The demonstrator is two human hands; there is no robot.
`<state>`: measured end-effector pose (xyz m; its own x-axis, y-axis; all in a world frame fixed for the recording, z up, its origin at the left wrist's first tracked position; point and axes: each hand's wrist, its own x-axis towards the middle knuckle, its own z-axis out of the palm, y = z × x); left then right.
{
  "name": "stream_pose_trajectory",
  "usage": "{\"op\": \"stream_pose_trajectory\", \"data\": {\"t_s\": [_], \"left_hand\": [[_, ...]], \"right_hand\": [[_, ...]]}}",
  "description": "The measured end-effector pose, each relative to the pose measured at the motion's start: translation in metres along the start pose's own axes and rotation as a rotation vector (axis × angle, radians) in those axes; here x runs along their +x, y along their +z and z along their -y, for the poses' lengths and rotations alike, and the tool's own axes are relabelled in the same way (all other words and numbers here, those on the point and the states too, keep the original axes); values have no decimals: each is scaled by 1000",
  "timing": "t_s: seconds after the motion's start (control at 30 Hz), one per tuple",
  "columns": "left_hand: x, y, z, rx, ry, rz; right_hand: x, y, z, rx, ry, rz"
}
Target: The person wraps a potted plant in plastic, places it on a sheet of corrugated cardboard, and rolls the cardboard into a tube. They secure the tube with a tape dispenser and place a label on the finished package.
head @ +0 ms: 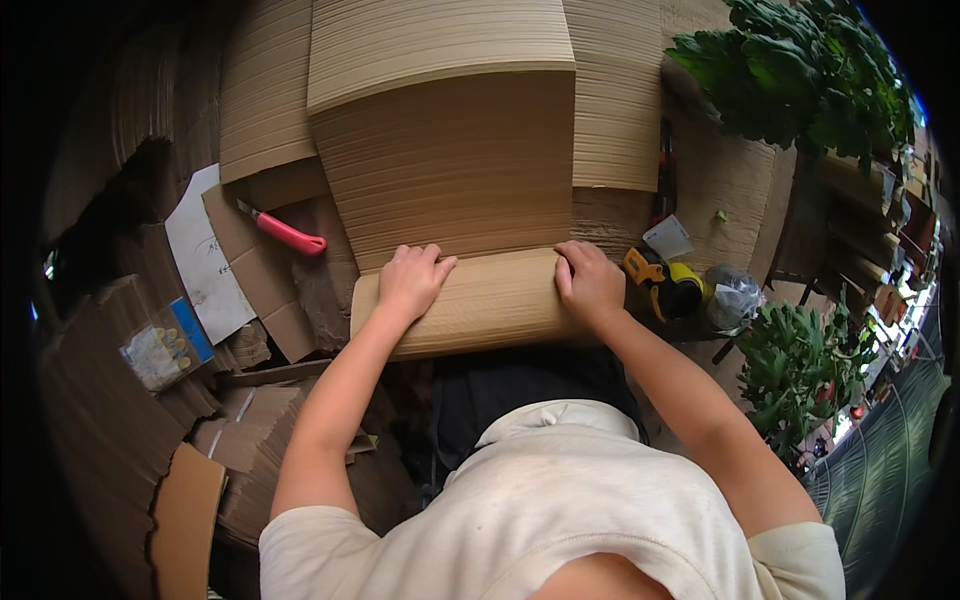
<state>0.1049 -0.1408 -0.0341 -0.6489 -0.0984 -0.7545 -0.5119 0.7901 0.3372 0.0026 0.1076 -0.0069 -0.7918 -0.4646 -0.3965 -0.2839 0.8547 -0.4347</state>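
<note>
A bent corrugated cardboard sheet [487, 300] lies in front of my body, its near part curving down toward my lap. My left hand [412, 281] is on its left end, fingers over the far edge and thumb on top. At the other end my right hand [592, 283] grips the same edge, thumb on the near side and fingertips partly hidden. Right behind the sheet rises a tall stack of flat cardboard [450, 165], its front face showing many layered edges.
A red-handled utility knife [292, 234] lies on cardboard to the left, blade out. Right of my right hand are a yellow-and-black tape dispenser [664, 285] and a clear plastic-wrapped item [733, 300]. Leafy plants [802, 82] overhang the right side. Bundled cardboard [255, 442] stands lower left.
</note>
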Motion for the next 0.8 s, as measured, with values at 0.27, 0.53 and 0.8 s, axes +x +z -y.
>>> {"op": "stream_pose_trajectory", "data": {"t_s": [0.27, 0.53, 0.8], "left_hand": [[-32, 16, -98, 278, 391, -76], [-1, -2, -91, 159, 434, 93], [34, -20, -90, 90, 432, 260]], "right_hand": [[6, 0, -3, -14, 71, 74], [32, -3, 4, -55, 190, 233], [61, -9, 5, -100, 257, 321]]}}
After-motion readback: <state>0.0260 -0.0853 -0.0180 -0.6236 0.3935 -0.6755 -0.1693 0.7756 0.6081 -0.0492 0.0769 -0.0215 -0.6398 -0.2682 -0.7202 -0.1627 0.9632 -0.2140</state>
